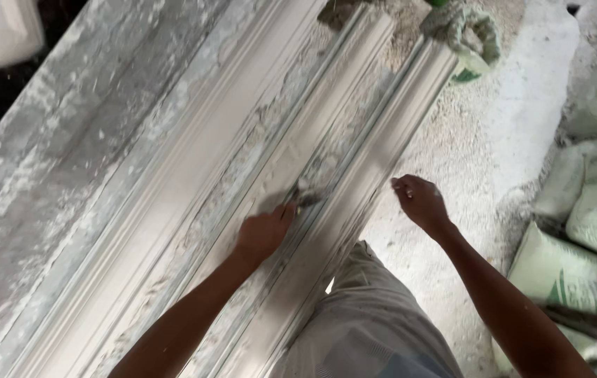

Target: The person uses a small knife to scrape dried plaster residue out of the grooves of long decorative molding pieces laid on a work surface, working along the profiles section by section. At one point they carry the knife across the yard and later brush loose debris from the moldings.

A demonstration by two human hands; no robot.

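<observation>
Plaster bench (pixel 67 175): L hand (pixel 263 234) grips scraper (pixel 303 196), arm outstretched.

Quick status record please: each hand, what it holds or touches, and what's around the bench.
left hand: gripping a small scraper, blade pressed into the channel of a long white plaster moulding
right hand: empty, fingers at the outer edge of the moulding nearest the person
bench: grey, plaster-caked, to the left of the mouldings
floor: powdery white dust
sacks: stacked at right
bucket: plaster-coated, at the far end
</observation>
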